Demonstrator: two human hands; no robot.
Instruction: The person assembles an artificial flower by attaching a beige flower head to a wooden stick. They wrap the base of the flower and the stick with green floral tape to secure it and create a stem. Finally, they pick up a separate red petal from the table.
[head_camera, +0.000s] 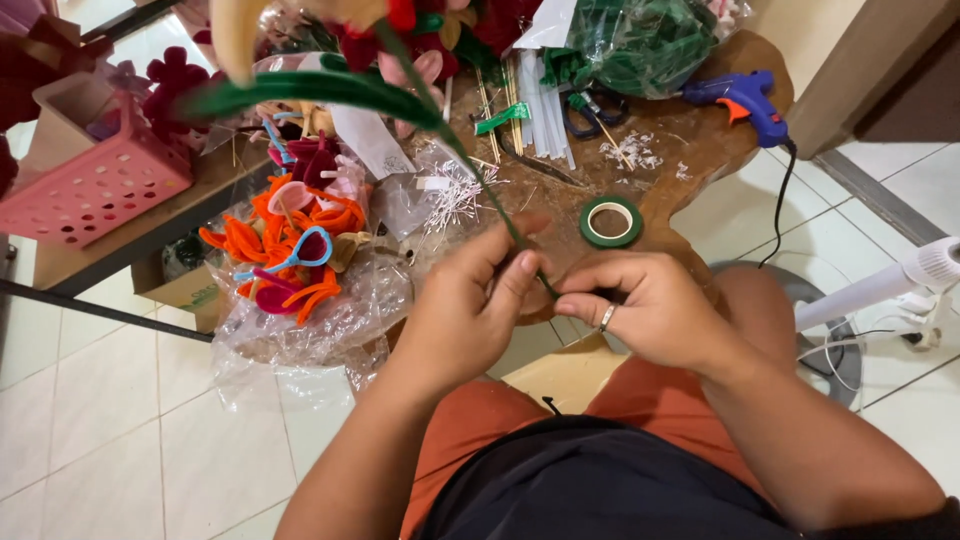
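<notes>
A handmade flower with a thin green stem (478, 170) rises from my hands toward the camera, with a fuzzy green leaf (320, 90) and red petals (400, 15) at the top. My left hand (470, 310) pinches the stem near its lower end. My right hand (640, 305), wearing a ring, pinches the stem's tip right beside it. Both hands hover over the near edge of a low wooden table (700, 150). A roll of green tape (611, 221) lies just beyond my right hand.
Orange, pink and blue fuzzy pieces (290, 245) lie on clear plastic at left. A pink basket (90, 170) stands far left. A blue glue gun (745, 100), glue sticks (545, 100), scissors (590, 110) and a bag of green material (640, 40) sit at the back. A white fan (900, 280) stands at right.
</notes>
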